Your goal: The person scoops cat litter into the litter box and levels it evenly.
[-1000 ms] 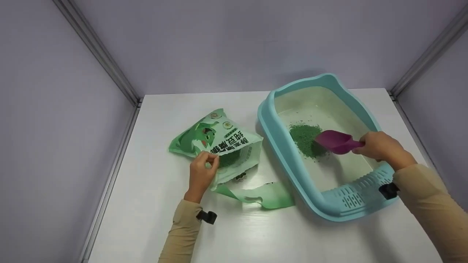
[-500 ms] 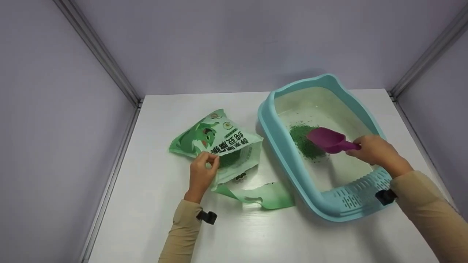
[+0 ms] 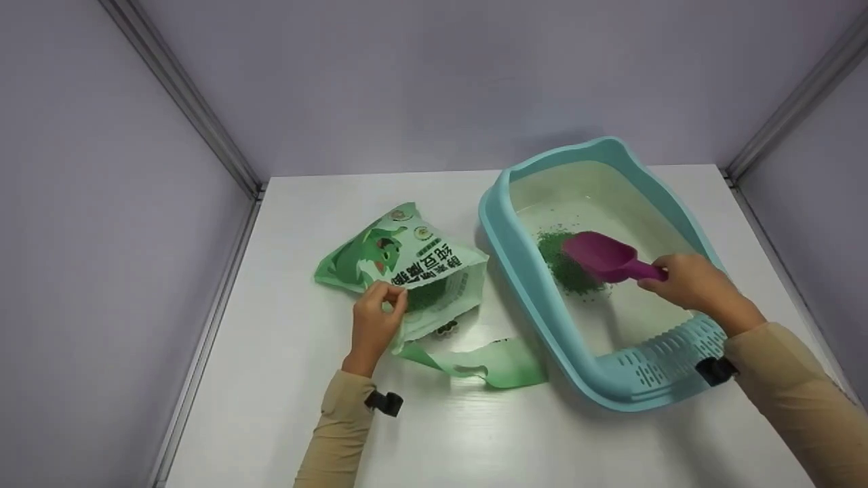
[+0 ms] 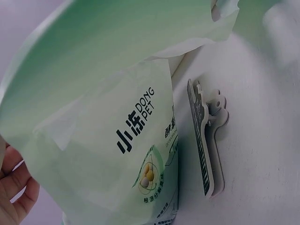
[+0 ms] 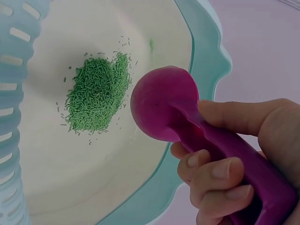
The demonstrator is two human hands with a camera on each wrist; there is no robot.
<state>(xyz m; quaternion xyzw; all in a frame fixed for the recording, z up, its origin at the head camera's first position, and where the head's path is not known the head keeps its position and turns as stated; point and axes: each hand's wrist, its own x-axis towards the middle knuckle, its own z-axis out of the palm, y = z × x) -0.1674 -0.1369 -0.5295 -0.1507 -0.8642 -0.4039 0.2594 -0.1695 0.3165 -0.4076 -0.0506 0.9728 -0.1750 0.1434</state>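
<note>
In my right hand [image 3: 698, 285] I grip the handle of a purple scoop [image 3: 603, 256], held above the litter box. In the right wrist view its bowl [image 5: 164, 103] looks away from the camera, and my fingers curl round the handle. Beneath lies a pile of green litter pellets [image 5: 96, 96] on the pale floor of the blue litter box [image 3: 532, 285]. With my left hand [image 3: 376, 318] I pinch the edge of the torn-open green litter bag [image 3: 407, 251], which lies on its side. More green pellets show inside its mouth.
A torn green strip [image 3: 502, 362] lies on the white table between bag and box. A flat clip [image 4: 206, 136] stands beside the bag in the left wrist view. The perforated ledge [image 3: 658, 369] forms the box's near end. Grey walls surround the table.
My right hand and the scoop have shifted left and the scoop's bowl now hangs over the pellet pile. My left hand and the bag have stayed put.
</note>
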